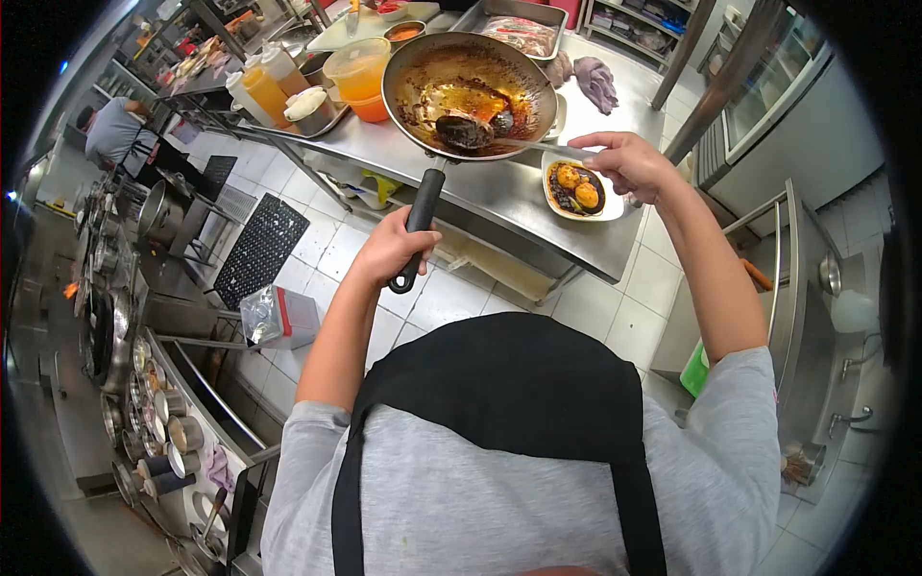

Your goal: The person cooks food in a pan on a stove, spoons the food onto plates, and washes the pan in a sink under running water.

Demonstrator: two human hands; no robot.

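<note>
My left hand (pixel 392 246) is wrapped round the black handle of a frying pan (pixel 471 62), which is tilted over the steel table. Dark brown sauce coats the inside of the pan. Between the fingers of my right hand (pixel 629 166) is the handle of a large metal spoon (pixel 543 147). Its sauce-covered bowl rests in the lower part of the pan. Just below my right hand stands a white dish (pixel 597 213) holding round, orange-brown pieces of food in dark sauce. Part of another white dish shows behind the pan's right edge.
On the steel table (pixel 514 197) are squeeze bottles (pixel 266 93), a plastic tub of orange liquid (pixel 362 82), a tray of packed food (pixel 519 34) and a grey cloth (pixel 596 83). A person (pixel 120 134) bends at the far left. Pots (pixel 182 437) line the left counter.
</note>
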